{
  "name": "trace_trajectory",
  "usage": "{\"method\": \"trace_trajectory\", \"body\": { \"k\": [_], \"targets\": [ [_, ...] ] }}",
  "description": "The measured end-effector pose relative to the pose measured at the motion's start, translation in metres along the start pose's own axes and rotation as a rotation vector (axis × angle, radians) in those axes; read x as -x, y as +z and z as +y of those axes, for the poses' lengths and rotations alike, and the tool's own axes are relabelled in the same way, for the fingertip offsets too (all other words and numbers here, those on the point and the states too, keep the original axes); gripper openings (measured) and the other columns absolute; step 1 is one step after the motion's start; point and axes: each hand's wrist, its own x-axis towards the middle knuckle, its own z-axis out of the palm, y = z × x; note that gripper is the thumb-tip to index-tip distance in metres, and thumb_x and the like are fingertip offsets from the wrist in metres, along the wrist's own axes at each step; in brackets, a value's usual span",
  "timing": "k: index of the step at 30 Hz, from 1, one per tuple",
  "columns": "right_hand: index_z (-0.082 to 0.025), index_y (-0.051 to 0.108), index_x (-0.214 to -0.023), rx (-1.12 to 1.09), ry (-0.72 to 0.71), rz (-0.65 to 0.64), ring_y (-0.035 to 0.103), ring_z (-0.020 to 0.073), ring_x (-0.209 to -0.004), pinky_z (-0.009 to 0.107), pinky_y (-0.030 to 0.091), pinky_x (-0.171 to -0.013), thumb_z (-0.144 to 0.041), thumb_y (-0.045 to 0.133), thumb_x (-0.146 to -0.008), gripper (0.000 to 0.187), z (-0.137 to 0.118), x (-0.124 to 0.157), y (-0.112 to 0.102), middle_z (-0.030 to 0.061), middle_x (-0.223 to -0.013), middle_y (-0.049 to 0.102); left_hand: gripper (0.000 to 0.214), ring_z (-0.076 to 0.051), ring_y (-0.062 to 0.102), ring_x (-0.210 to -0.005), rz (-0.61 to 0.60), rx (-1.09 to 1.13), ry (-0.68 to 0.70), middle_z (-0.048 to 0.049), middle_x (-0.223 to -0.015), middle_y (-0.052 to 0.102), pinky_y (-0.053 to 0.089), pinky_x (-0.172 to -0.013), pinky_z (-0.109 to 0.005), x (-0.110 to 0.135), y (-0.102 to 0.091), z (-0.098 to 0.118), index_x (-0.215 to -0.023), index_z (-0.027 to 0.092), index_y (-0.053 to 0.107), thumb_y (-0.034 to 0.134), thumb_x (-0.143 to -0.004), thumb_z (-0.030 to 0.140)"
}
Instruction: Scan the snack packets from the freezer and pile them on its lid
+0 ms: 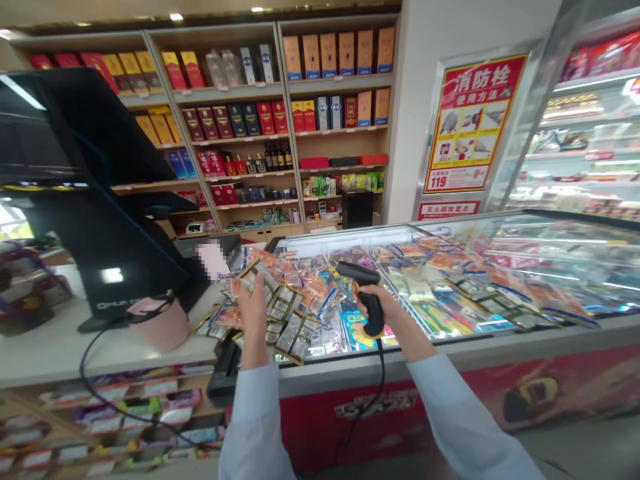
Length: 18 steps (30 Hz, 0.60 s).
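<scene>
My right hand (380, 303) is wrapped around the handle of a black barcode scanner (373, 317). The scanner's head points left, and its cable hangs down over the freezer front. On the left, my left hand (253, 307) grips a small clear snack packet (265, 277) with dark and gold trim; its fingers are partly hidden by the packet. Similar packets (295, 337) lie heaped under and beside that hand, on the freezer's near left corner. More bagged snacks (420, 283) spread across the freezer's glass top to the right of the scanner.
A white counter (45, 360) on the left holds a black checkout terminal (125, 247) and a pink container (159, 323). The glass-topped freezer (500, 347) runs off to the right. Shelves of boxed goods (235, 120) stand behind. A cable loops across the counter's front.
</scene>
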Motion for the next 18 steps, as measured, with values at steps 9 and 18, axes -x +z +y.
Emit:
{"method": "trace_trajectory", "body": {
  "k": [9, 18],
  "targets": [
    [-0.016, 0.058, -0.075, -0.134, 0.097, -0.026, 0.041, 0.0077, -0.034, 0.02, 0.033, -0.033, -0.036, 0.066, -0.066, 0.023, 0.071, 0.003, 0.021, -0.0014, -0.054, 0.055, 0.066, -0.037, 0.035, -0.134, 0.296, -0.731, 0.305, -0.0295, -0.14, 0.038, 0.029, -0.109, -0.053, 0.028, -0.043, -0.053, -0.138, 0.002, 0.037, 0.051, -0.086, 0.041],
    [-0.018, 0.054, -0.076, -0.236, 0.065, 0.057, 0.038, 0.006, -0.037, 0.018, 0.033, -0.034, -0.036, 0.064, -0.066, 0.022, 0.079, 0.009, 0.017, -0.0023, -0.06, 0.051, 0.053, -0.032, 0.04, -0.133, 0.298, -0.702, 0.369, -0.0221, -0.143, 0.043, 0.028, -0.11, -0.051, 0.043, -0.064, -0.074, -0.131, 0.012, 0.052, 0.042, -0.091, 0.045]
  ]
}}
